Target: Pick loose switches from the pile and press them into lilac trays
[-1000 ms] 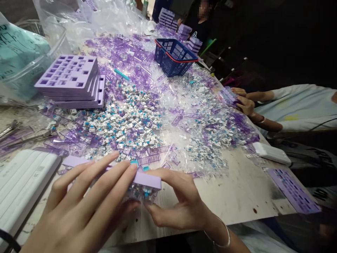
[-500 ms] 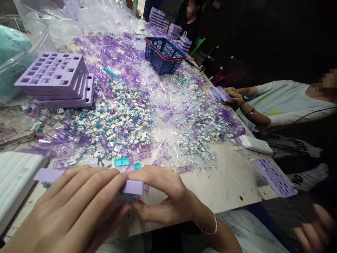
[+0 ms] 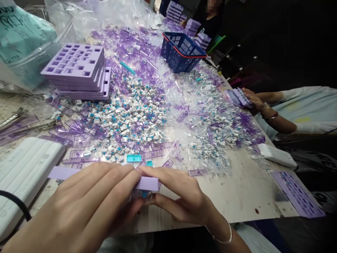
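My left hand (image 3: 84,200) lies over a lilac keyboard plate (image 3: 149,183), fingers wrapped across it and the thumb underneath. At the plate's right end, my right hand (image 3: 184,193) grips it between the forefinger above and the thumb below. The plate is held edge-on close to me, above the near table edge, and most of it is hidden by my fingers. Below its rim show clear parts with a bit of blue. Just beyond my fingers lie a turquoise keycap (image 3: 134,158) and a smaller turquoise cap (image 3: 149,163).
White-and-blue key switches (image 3: 129,116) heap mid-table among purple strips. A stack of lilac plates (image 3: 76,66) stands back left, a blue basket (image 3: 181,52) further back. White power strip (image 3: 28,175) and tweezers (image 3: 37,126) lie left. At right, a co-worker's hands (image 3: 254,100) hold a plate.
The table scene has shifted right in view as the camera turned left. Both my hands keep their hold on the plate. The blurred hand at the lower right is out of view.
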A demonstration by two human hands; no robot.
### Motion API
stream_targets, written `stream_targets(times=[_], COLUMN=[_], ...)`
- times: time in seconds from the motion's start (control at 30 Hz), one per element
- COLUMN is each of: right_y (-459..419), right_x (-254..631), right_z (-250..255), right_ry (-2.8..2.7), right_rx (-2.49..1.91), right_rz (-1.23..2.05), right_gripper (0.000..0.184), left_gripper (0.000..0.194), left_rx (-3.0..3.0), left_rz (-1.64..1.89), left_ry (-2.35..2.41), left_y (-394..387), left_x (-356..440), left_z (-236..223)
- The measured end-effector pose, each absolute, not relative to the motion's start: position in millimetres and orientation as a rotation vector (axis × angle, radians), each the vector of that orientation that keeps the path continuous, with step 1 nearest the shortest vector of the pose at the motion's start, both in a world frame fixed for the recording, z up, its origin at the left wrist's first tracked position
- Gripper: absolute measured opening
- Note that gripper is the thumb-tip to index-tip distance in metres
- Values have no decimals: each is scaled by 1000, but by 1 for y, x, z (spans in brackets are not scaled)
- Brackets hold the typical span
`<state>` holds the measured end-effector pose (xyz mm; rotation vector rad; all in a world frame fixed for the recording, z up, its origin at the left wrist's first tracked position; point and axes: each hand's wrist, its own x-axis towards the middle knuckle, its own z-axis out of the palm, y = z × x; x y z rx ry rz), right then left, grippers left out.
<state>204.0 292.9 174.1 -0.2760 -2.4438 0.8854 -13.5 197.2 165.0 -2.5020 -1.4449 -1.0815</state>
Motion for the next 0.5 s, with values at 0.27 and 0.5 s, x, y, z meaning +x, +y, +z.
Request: stream_targets(times=[0.27, 0.5], right_y=[291, 286], right_x=[200, 197], right_z=[168, 166], right_ry=[-2396, -2369], right_rx=[-335, -378], right_rz=[927, 871], right_gripper=[50, 48], left_gripper=[52, 57], left_rx=[-2530, -2552], left_rz=[-959, -947], left_ry=[-1466, -1401], left_y=[194, 192], left_x=[-11, -16], left_z=[171, 165])
